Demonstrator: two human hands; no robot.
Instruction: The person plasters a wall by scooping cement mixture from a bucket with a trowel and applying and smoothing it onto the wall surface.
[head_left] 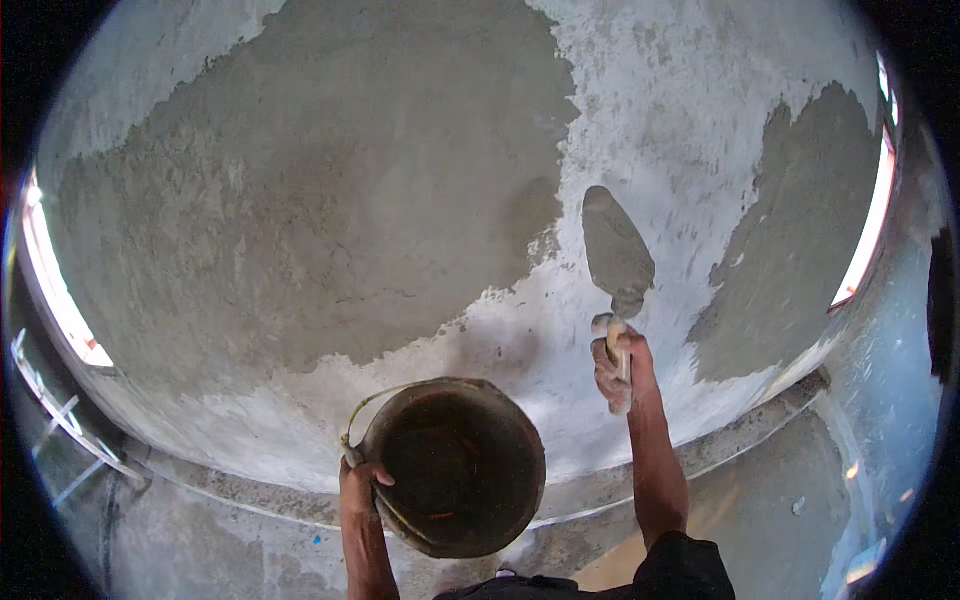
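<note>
My left hand grips the rim of a dark bucket on its left side, thumb over the edge. The bucket's mouth faces me, its inside is dark, and what it contains is hard to make out. A thin wire handle arcs beside the rim. My right hand is closed round the handle of a pointed trowel, blade upward and coated in grey. Behind the trowel stands a wall with grey plaster on the left and a whitish bare patch around the blade.
Another grey plastered patch covers the wall's right part. Bright openings show at the far left and far right. A rough ledge runs along the wall's foot, above the concrete floor. A pale ladder-like frame leans at the left.
</note>
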